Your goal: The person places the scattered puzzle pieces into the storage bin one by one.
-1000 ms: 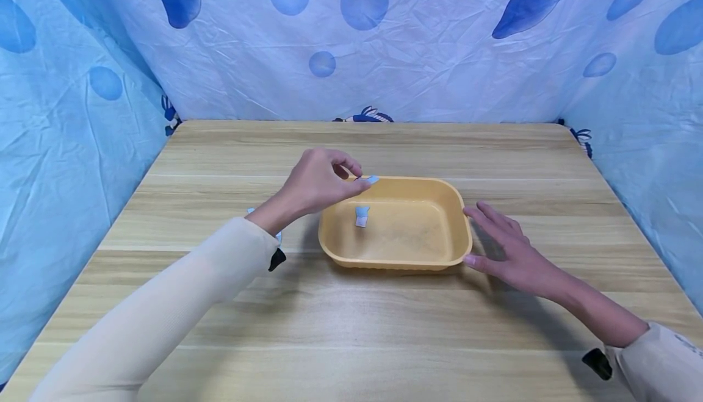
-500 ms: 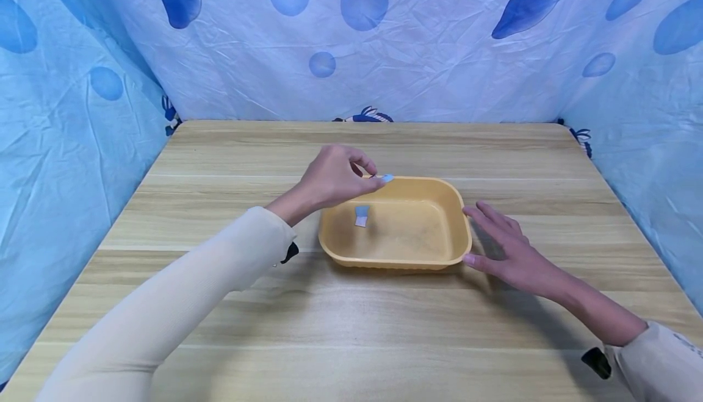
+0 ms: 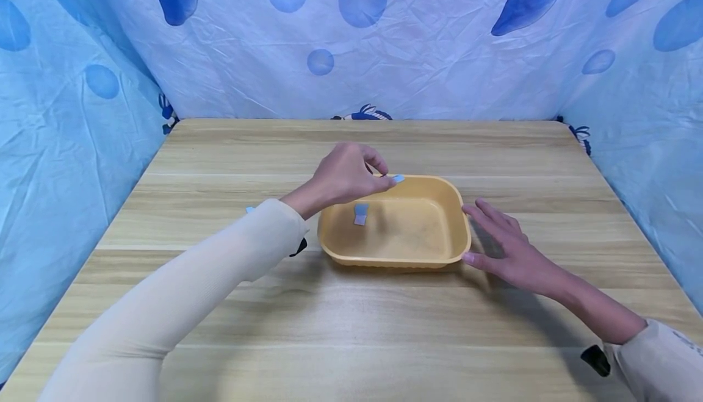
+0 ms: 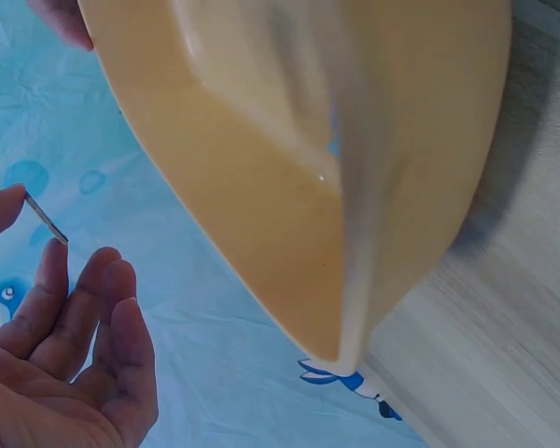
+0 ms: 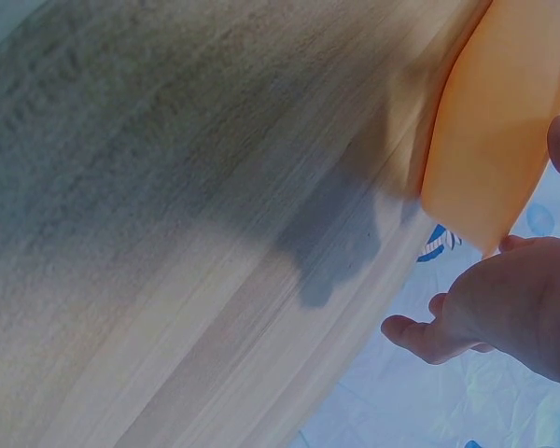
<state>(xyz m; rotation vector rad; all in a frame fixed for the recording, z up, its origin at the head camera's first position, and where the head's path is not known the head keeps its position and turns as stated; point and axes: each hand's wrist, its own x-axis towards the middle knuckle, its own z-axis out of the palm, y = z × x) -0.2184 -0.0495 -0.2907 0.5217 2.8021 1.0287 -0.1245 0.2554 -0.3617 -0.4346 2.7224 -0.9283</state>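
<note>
Flat blue piece (image 3: 399, 178) sits pinched between thumb and forefinger of the left hand (image 3: 348, 173), near the far rim of the yellow plastic basin (image 3: 395, 263). I count one blue-and-white piece (image 3: 360, 214) already inside; the held one isn't down, and a blue scrap (image 3: 249, 209) beside the sleeve (image 3: 230, 262) probably remains. The right hand (image 3: 505, 255), fingers spread, touches the basin's side. My left wrist view shows the held piece's thin edge; the head view, its blue face.

L grip (image 3: 349, 173) farther R, pc (image 3: 400, 178) (blue) too
</note>
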